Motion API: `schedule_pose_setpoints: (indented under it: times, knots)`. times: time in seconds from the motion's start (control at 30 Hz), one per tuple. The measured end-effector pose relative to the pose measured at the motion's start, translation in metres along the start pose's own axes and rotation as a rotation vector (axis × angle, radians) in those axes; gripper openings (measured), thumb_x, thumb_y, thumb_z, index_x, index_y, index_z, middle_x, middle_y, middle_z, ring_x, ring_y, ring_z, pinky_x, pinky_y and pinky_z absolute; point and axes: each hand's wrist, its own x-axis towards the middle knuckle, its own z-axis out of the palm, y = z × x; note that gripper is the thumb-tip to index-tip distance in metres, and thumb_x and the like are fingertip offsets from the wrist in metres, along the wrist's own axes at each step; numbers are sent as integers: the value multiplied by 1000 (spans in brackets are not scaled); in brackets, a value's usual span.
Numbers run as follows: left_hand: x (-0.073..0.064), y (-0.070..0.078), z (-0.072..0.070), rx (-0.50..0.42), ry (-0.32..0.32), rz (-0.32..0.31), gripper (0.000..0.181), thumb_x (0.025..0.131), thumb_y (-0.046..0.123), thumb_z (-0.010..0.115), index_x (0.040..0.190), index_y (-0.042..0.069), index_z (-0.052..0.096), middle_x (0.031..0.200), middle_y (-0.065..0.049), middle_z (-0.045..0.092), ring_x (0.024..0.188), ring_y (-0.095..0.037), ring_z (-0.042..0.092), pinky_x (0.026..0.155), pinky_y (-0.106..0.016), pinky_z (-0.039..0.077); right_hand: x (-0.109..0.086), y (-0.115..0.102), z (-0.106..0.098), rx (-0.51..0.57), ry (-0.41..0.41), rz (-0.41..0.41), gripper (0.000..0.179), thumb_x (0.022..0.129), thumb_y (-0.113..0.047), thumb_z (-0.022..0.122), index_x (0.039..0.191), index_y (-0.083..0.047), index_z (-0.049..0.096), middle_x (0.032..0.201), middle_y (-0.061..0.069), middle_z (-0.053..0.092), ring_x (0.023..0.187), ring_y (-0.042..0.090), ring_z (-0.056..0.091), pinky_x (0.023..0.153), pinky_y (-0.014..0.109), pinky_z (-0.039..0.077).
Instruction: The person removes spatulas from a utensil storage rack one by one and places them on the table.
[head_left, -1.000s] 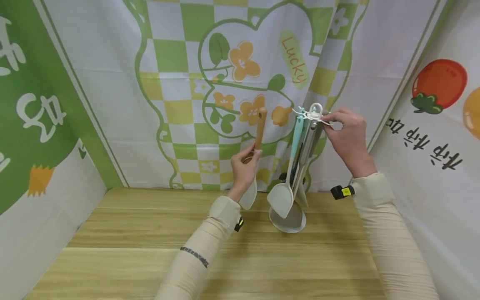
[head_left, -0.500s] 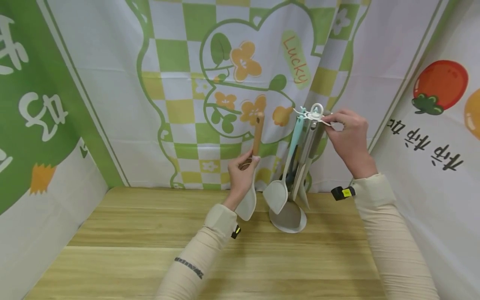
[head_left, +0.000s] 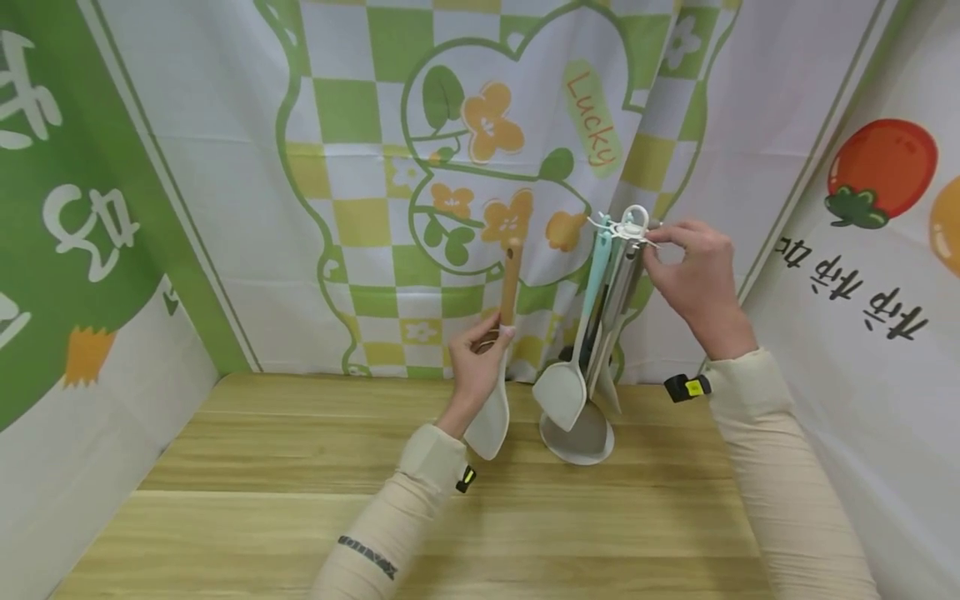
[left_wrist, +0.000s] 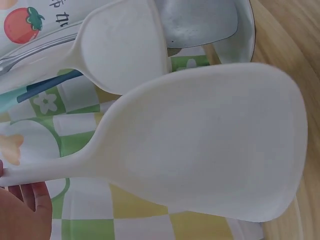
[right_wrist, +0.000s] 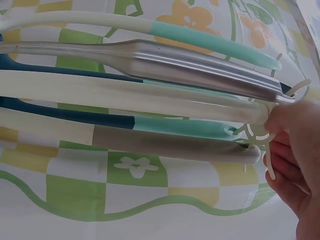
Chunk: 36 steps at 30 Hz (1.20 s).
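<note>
In the head view my left hand (head_left: 474,368) grips a spatula (head_left: 511,283) at the lower end of its wooden handle, handle up. Its broad cream blade (left_wrist: 205,140) fills much of the left wrist view, pointing down over the tabletop. To the right, my right hand (head_left: 693,271) pinches an arm of a white hook rack (head_left: 628,230) between thumb and fingers. From the rack hang several utensils: a spatula with a mint handle (right_wrist: 215,44), one with a metal handle (right_wrist: 170,60) and others behind. A ladle (head_left: 577,437) hangs lowest, its round bowl close over the table.
The wooden table (head_left: 300,467) runs back to a checked curtain (head_left: 352,192) hanging right behind the utensils. Printed cloth walls stand at left (head_left: 180,350) and right (head_left: 885,275).
My left hand has moved down and slightly left with the wooden-handled spatula, away from the rack. The mint-handled spatula has swung a little. My right hand stays at the rack.
</note>
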Motion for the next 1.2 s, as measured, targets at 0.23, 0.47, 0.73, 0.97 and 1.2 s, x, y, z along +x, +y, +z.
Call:
schedule_pose_setpoints:
  times: [0.23, 0.47, 0.73, 0.97, 1.2]
  knots:
    - [-10, 7, -4, 12, -20, -26, 34, 89, -2, 75, 122, -4, 70, 111, -26, 71, 84, -9, 70, 76, -18, 59, -3, 0, -7, 27, -82, 16, 16, 92, 1, 65, 99, 10, 77, 94, 24, 74, 92, 39, 69, 84, 53, 56]
    - [-17, 6, -6, 2, -18, -35, 33, 87, -6, 75, 120, -7, 71, 106, -29, 72, 80, -8, 70, 74, -18, 59, -3, 0, -14, 38, -150, 48, 20, 100, -5, 63, 106, 10, 76, 100, 25, 72, 97, 40, 66, 88, 54, 54]
    - [-21, 8, -13, 7, -23, -30, 33, 87, -4, 76, 119, -7, 71, 103, -27, 72, 78, -7, 69, 74, -18, 60, -3, 0, -13, 30, -168, 49, 18, 97, -1, 66, 110, 9, 75, 102, 26, 72, 97, 41, 66, 85, 52, 54]
    - [-26, 10, -15, 11, -29, -49, 34, 87, -3, 77, 121, -6, 71, 105, -27, 72, 80, -10, 70, 75, -18, 60, -1, -5, -15, 31, -164, 78, 19, 98, -2, 66, 111, 8, 75, 104, 28, 72, 98, 44, 67, 84, 57, 54]
    - [-27, 10, -17, 14, -41, -56, 34, 87, -3, 77, 120, -5, 71, 106, -28, 71, 80, -11, 69, 74, -18, 60, 1, -4, -16, -14, -178, 104, 18, 98, -1, 65, 112, 4, 76, 106, 26, 74, 98, 44, 69, 86, 57, 56]
